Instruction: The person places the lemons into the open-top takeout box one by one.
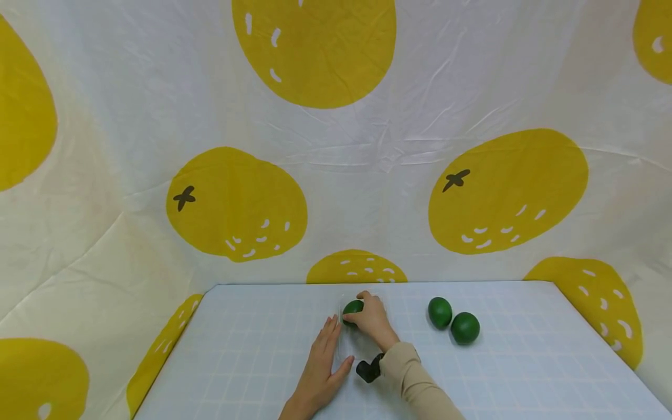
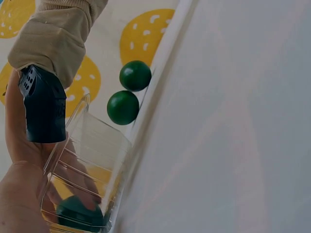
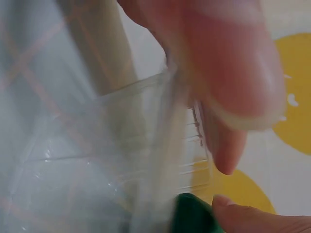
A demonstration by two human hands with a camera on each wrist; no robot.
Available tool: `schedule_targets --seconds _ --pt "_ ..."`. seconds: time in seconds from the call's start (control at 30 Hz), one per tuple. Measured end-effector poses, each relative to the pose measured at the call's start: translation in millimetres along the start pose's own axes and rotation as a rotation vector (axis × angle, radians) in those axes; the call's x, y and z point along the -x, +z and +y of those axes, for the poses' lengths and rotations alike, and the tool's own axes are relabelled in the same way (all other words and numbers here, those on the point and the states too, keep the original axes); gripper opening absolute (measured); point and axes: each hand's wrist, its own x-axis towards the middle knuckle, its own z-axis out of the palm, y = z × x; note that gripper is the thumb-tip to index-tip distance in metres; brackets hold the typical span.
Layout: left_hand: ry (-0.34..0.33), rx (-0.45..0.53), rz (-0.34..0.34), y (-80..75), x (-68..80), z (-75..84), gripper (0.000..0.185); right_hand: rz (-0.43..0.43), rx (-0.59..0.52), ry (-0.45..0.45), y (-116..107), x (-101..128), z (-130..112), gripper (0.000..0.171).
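Observation:
A clear plastic box [image 2: 92,138] stands on the cloth, with a dark green round ball [image 1: 353,312] at its far end. My right hand [image 1: 374,321] reaches in over the wall, thumb and fingers around that ball. Along the box's left side my left hand [image 1: 321,368] rests with straight fingers, thumb spread towards me. In the right wrist view the left thumb [image 3: 238,63] looms large beside the see-through wall, and the right thumb [image 3: 252,218] touches the green ball [image 3: 194,213]. The ball's far side is hidden by fingers.
Two more green balls, one slightly oval [image 1: 440,312] and one round [image 1: 465,328], lie close together right of the box. A pale checked cloth [image 1: 241,350] covers the table. Behind hangs a white sheet with yellow fruit prints [image 1: 236,204]. A black wrist camera [image 1: 369,370] hangs under the right wrist.

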Motion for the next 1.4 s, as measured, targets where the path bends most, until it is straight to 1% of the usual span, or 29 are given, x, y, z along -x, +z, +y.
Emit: schedule_targets --seconds 0.27,0.43,0.6,0.7,0.83,1.03,1.17,1.27,1.4 --pt "-0.003 -0.018 0.005 2.3 0.1 -0.9 0.070 -0.028 0.022 -0.035 -12.7 3.4 -7.0 0.056" --pt "-0.045 0.001 -0.030 2.8 0.8 -1.6 0.072 -0.059 0.038 -0.027 -20.8 5.2 -12.0 0.054" --pt "-0.052 -0.006 -0.043 3.1 1.7 -2.1 0.071 -0.090 0.013 -0.020 -35.9 4.7 -14.4 0.056" --pt "-0.038 -0.025 -0.029 4.2 1.9 -3.1 0.072 -0.093 -0.011 -0.012 -50.1 4.6 -15.6 0.056" --pt "-0.023 -0.053 -0.006 5.8 2.8 -3.5 0.072 -0.071 -0.024 -0.018 -71.6 5.8 -14.4 0.055" --pt "-0.027 -0.037 -0.004 6.4 3.9 -4.5 0.071 -0.037 -0.040 -0.036 -109.0 8.6 -5.8 0.051" --pt "-0.027 -0.021 0.000 6.2 4.9 -4.6 0.072 0.002 -0.040 -0.086 -135.0 11.9 8.4 0.049" --pt "-0.035 -0.011 -0.009 6.0 5.3 -4.2 0.072 0.051 -0.051 -0.128 -153.8 15.7 24.0 0.048" --pt "-0.049 -0.017 -0.027 5.8 4.3 -4.5 0.072 0.117 -0.103 -0.159 -175.5 21.2 45.8 0.049"
